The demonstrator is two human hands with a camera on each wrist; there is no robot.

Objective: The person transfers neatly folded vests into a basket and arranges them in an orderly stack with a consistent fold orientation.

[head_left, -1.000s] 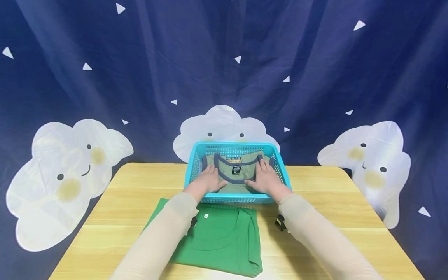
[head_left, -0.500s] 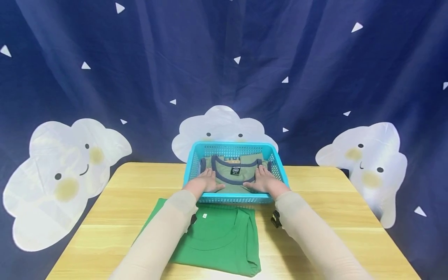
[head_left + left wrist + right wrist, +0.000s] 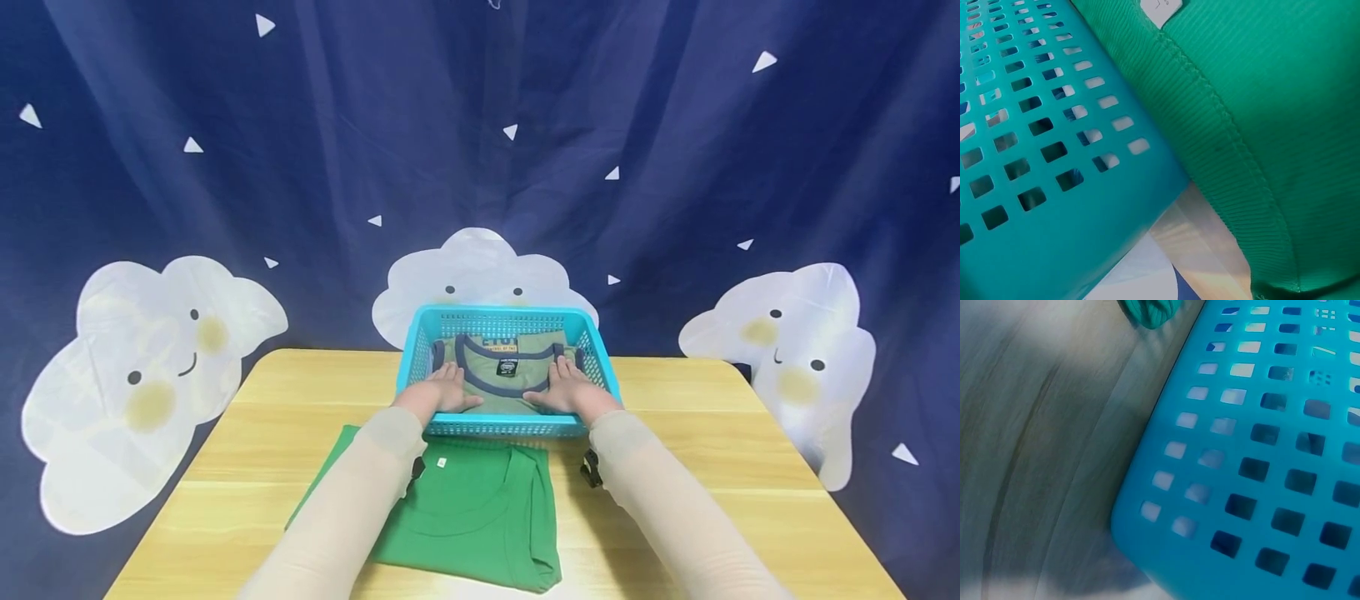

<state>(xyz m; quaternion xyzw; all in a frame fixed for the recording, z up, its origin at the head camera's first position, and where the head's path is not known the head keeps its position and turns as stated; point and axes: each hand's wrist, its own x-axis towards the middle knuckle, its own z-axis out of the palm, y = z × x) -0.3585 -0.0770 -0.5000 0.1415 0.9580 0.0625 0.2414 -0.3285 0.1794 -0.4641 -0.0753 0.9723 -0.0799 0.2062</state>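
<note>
A folded olive-green shirt (image 3: 487, 367) with navy trim and a black neck label lies inside a turquoise plastic basket (image 3: 506, 427). My left hand (image 3: 444, 392) rests on the shirt's left part, fingers extended forward and thumb pointing inward. On the right part lies my right hand (image 3: 566, 388), its fingers straight too. Both wrists reach over the basket's near rim. In the left wrist view the perforated basket wall (image 3: 1054, 150) fills the left side, with a green shirt (image 3: 1260, 125) beside it. The right wrist view shows the basket wall (image 3: 1260, 456); neither wrist view shows a hand.
A folded green shirt (image 3: 465, 517) lies on the wooden table (image 3: 712, 467) in front of the basket, partly under my left forearm in the head view. Behind the table hangs a dark blue curtain (image 3: 480, 150) with white clouds and triangles.
Both hands have shifted slightly toward the near rim and stayed on the olive shirt, whose collar now lies a little flatter. The green shirt and basket keep their places.
</note>
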